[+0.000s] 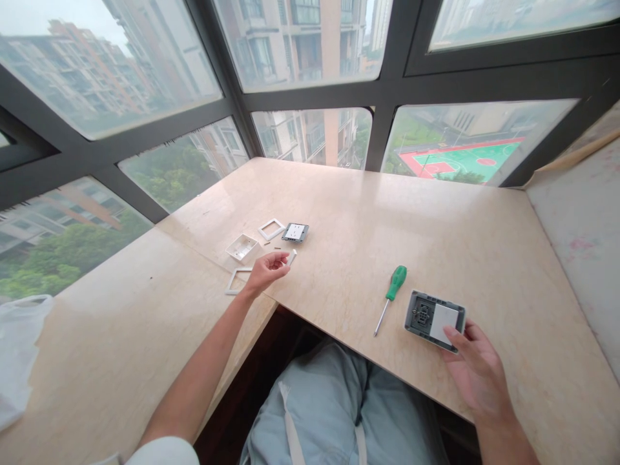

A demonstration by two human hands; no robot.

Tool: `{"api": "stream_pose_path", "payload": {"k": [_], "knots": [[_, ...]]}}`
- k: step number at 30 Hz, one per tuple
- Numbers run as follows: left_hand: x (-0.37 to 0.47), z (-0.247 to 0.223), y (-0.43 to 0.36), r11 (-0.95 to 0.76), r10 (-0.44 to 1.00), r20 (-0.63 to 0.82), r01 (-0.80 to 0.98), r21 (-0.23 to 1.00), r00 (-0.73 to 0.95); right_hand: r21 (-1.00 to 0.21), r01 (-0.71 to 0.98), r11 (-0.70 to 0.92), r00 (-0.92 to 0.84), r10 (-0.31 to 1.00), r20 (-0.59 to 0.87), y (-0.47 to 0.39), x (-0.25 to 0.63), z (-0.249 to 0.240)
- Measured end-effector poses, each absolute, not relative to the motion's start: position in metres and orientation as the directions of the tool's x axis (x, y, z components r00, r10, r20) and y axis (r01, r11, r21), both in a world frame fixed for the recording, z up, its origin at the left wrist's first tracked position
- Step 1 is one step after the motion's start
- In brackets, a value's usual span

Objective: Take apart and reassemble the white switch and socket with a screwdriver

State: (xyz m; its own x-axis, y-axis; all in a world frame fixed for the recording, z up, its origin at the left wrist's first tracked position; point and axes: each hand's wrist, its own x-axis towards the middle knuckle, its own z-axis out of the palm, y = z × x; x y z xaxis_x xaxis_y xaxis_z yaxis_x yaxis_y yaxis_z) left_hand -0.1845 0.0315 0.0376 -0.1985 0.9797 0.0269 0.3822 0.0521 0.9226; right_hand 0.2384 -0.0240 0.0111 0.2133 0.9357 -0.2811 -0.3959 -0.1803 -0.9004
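My right hand (477, 368) grips a switch unit (423, 316) at its right side, the thumb on the white rocker plate (443, 321); the unit's left half is uncovered and shows its dark mechanism. Between the fingertips of my left hand (266, 271) is a small white piece (291, 258), held above the counter. Just beyond that hand lie a socket module (295, 232), a white frame (263, 234), an open white box (233, 248) and two small screws (277, 248). Another white frame (229, 281) is partly hidden behind my left hand.
A green-handled screwdriver (396, 283) lies on the beige stone counter (339, 213), left of the switch unit. Dark-framed windows (310, 100) rise behind the counter. At the far left is a white plastic bag (17, 361). My legs are below the counter's front edge.
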Motion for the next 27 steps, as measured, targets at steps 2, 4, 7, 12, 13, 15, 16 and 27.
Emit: {"api": "stream_pose_path", "payload": {"k": [2, 4, 7, 12, 13, 15, 16, 27], "knots": [[-0.171, 0.036, 0.028, 0.019, 0.986, 0.022, 0.237, 0.971, -0.167, -0.901, -0.394, -0.18, 0.214, 0.936, -0.28, -0.024, 0.238, 0.011], [-0.156, 0.035, 0.024, 0.004, 0.991, 0.011, 0.116, 0.993, -0.132, -0.902, -0.393, -0.182, 0.215, 0.935, -0.282, -0.024, 0.238, 0.011], [-0.131, 0.034, 0.019, 0.057, 0.997, -0.065, -0.178, 0.982, -0.04, -0.901, -0.392, -0.184, 0.217, 0.934, -0.285, -0.024, 0.238, 0.012], [-0.09, 0.031, 0.014, 0.231, 0.973, -0.184, -0.531, 0.815, 0.14, -0.899, -0.402, -0.176, 0.224, 0.933, -0.283, -0.024, 0.238, 0.012], [-0.082, 0.03, 0.013, 0.251, 0.968, -0.195, -0.555, 0.793, 0.159, -0.896, -0.407, -0.175, 0.225, 0.932, -0.284, -0.024, 0.238, 0.012], [-0.065, 0.028, 0.013, 0.277, 0.961, -0.209, -0.578, 0.767, 0.183, -0.892, -0.416, -0.175, 0.233, 0.928, -0.291, -0.024, 0.237, 0.012], [-0.056, 0.027, 0.012, 0.282, 0.959, -0.212, -0.577, 0.766, 0.187, -0.893, -0.415, -0.173, 0.242, 0.925, -0.292, -0.025, 0.236, 0.011], [0.021, 0.016, 0.005, 0.211, 0.958, -0.128, -0.327, 0.921, 0.258, -0.965, -0.263, -0.02, 0.43, 0.893, -0.136, -0.036, 0.215, -0.004]]}}
